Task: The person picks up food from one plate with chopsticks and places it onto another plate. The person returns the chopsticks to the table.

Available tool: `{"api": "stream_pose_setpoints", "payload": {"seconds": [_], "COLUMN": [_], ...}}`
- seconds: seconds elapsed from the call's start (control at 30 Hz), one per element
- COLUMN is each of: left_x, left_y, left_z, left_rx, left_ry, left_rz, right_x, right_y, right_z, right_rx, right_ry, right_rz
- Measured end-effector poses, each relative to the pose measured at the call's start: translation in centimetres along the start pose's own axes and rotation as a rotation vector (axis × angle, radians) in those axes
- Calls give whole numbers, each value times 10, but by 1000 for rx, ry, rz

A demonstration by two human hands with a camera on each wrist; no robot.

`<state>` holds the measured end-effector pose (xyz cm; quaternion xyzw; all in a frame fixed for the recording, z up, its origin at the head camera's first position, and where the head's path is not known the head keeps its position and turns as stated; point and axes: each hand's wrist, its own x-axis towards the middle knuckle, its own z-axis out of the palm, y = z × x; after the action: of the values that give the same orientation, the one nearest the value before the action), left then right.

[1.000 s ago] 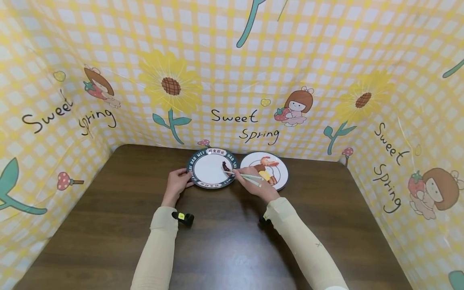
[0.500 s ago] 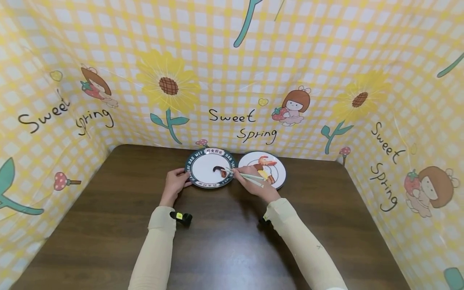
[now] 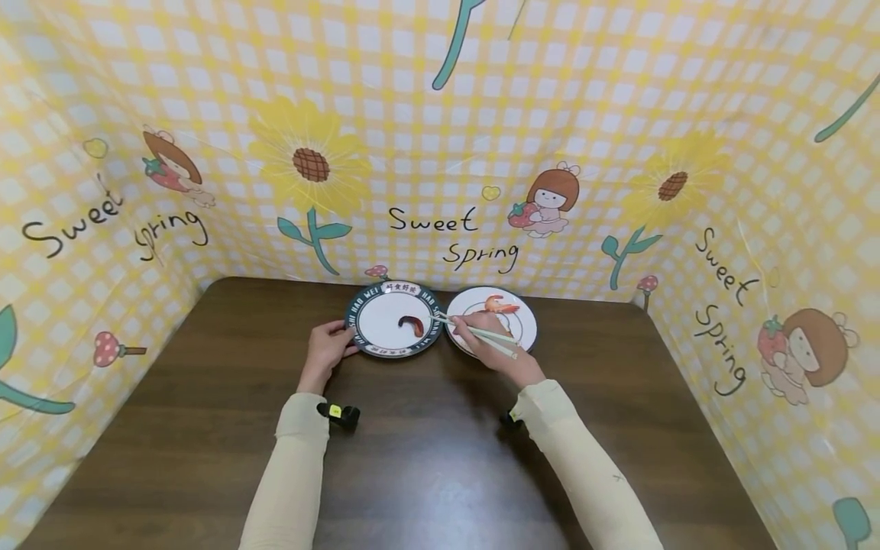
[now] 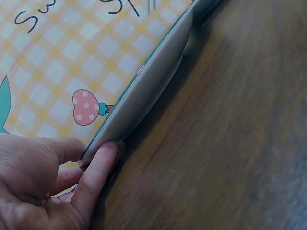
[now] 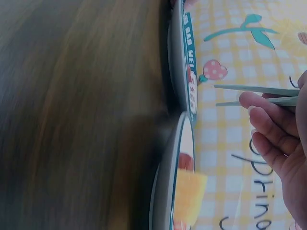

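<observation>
My left hand (image 3: pixel 325 347) pinches the left rim of a white plate (image 3: pixel 376 321) with a dark green lettered border; in the left wrist view the thumb lies over the rim and a finger under it. A dark reddish-brown curved piece of food (image 3: pixel 412 327) lies on this plate, right of its middle. My right hand (image 3: pixel 490 350) holds pale green chopsticks (image 5: pixel 249 88), their tips apart with nothing between them. Those tips hover by the plate's right rim, clear of the curved piece.
Touching or close on the right stands a second white plate (image 3: pixel 528 325), partly hidden by my right hand. It bears a shrimp (image 3: pixel 502 305) and a yellow block (image 5: pixel 190 196). Behind both plates rises a yellow checked cloth (image 3: pixel 426 168) at the table's (image 3: pixel 412 458) back edge.
The curved piece, between the chopsticks earlier, has moved left and now rests on the left plate, released. The chopsticks have opened and drawn back right. My left hand stays at the rim.
</observation>
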<state>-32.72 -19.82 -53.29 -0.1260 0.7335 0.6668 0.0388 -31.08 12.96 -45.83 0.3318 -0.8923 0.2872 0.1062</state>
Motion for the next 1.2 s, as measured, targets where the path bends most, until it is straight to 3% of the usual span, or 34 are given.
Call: {"api": "stream_pose_setpoints", "payload": {"seconds": [0.3, 0.63, 0.9, 1.2], "left_x": [1, 0, 1, 2], "left_y": [-1, -2, 1, 0], "left_z": [-3, -5, -3, 1], "left_rx": [-3, -15, -10, -6], "left_ry": [1, -8, -12, -12], "left_rz": [-4, -4, -5, -18], "right_x": [-14, -30, -39, -50], "right_y": [17, 35, 47, 62], "right_z": [-8, -15, -21, -33], "right_rx": [58, 36, 116, 87], "right_ry": [126, 104, 119, 135], "right_rz": [-83, 27, 28, 63]}}
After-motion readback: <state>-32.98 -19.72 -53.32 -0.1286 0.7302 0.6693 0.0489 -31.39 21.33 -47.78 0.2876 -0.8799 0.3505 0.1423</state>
